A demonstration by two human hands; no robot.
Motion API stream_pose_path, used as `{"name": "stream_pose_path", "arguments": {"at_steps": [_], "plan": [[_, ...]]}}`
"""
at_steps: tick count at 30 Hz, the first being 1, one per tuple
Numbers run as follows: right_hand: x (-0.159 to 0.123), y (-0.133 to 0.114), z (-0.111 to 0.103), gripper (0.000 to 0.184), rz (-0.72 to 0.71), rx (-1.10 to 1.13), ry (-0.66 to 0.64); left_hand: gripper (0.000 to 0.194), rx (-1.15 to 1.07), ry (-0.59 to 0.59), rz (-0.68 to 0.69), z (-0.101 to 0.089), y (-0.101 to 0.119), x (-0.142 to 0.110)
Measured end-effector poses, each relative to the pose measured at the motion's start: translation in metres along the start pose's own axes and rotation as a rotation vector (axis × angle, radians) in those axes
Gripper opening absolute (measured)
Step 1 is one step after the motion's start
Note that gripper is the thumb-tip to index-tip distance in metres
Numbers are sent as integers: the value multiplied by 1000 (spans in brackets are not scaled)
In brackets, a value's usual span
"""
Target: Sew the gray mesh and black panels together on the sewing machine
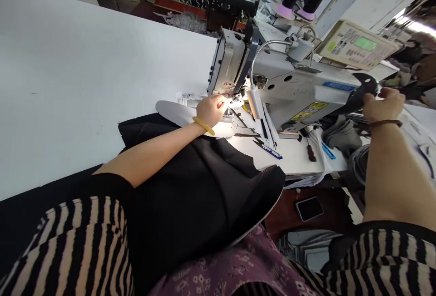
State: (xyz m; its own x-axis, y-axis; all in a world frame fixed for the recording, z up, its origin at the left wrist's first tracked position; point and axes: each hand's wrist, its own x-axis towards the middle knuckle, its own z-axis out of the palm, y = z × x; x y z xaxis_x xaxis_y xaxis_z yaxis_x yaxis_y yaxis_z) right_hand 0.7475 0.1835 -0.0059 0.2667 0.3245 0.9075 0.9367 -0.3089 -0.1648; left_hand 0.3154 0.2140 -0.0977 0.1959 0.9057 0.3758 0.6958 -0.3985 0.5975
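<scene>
My left hand, with a yellow bangle at the wrist, is at the needle area of an industrial sewing machine. Its fingers are bent together there; whatever they pinch is hidden. At the machine's right end, my right hand grips the dark handwheel. Black fabric spreads under my left forearm and over my lap, its upper edge against a rounded white plate. A small lamp on a flexible neck lights the needle area.
Blue-handled snips, a dark-handled screwdriver and a blue cutter lie by the machine. A control panel and thread cones stand behind it. A phone rests lower down. White table extends left.
</scene>
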Motion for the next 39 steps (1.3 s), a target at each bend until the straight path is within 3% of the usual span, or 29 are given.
{"name": "stream_pose_path", "arguments": {"at_steps": [3, 5, 7, 10, 14, 17, 20, 23, 28, 31, 34, 37, 39], "plan": [[-22, -43, -38, 51, 3, 32, 9, 27, 66, -69, 349, -23, -12, -22], [-19, -61, -45, 48, 28, 34, -4, 30, 92, -138, 590, -39, -20, -37], [-5, -68, -40, 39, 90, -8, -45, 25, 48, -172, 680, -52, -22, -45], [11, -77, -30, 28, 41, 8, -210, 15, -114, -63, 563, -62, -15, -36], [-5, -121, -40, 28, -336, 293, -465, 12, -429, 88, 240, -63, 13, 8], [-25, -166, -55, 25, -483, 412, -547, 8, -621, 41, 130, -58, 32, 40], [-35, -196, -62, 23, -519, 409, -601, 10, -699, -10, 107, -55, 37, 53], [-40, -209, -62, 23, -524, 428, -674, 21, -695, -17, 113, -64, 25, 47], [-45, -220, -46, 26, -602, 420, -670, 21, -718, -110, 108, -105, 6, 25], [-41, -226, -35, 25, -631, 384, -683, 21, -867, -68, 89, -125, 13, 17], [-35, -228, -29, 26, -675, 327, -679, 22, -906, -72, 74, -132, 27, 15], [-32, -228, -30, 30, -716, 305, -636, 25, -939, -224, 38, -134, 32, 7], [-32, -229, -34, 29, -724, 308, -622, 26, -934, -385, 5, -141, 22, -15]]}}
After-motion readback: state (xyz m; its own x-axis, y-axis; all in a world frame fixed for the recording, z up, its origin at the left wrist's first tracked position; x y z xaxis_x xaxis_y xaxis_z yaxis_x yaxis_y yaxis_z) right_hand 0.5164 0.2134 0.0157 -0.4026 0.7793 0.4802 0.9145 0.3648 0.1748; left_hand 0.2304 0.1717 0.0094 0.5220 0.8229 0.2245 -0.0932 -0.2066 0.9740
